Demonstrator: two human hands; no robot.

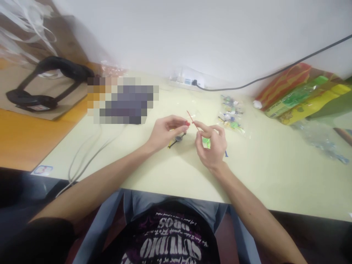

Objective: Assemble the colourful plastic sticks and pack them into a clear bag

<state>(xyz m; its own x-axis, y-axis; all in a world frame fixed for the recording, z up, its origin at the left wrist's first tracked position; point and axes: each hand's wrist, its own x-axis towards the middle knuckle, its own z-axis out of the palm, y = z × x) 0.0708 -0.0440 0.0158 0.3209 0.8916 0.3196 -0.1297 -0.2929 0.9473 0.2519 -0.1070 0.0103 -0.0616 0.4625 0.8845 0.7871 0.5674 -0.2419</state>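
Observation:
Over the middle of the table, my left hand (pixel 169 132) is closed, pinching a small red plastic piece (pixel 187 123) between thumb and fingertips. Just to its right, my right hand (pixel 211 145) grips a thin red plastic rod (pixel 189 115) that leans up and to the left. The two red parts are close together; whether they touch is hard to tell. Below my left hand lies a small black and yellow part (pixel 177 140). A bright green piece (pixel 206 142) shows partly behind my right fingers, and a blue bit (pixel 226 153) pokes out beside that hand.
Clear bags of small coloured parts (pixel 232 115) lie behind my right hand. Farther right are a green bottle (pixel 297 97), a yellow pack (pixel 313 104) and a crumpled clear bag (pixel 321 141). A black cable (pixel 236 89) runs along the wall. Thin cords (pixel 88 163) cross the table's left side.

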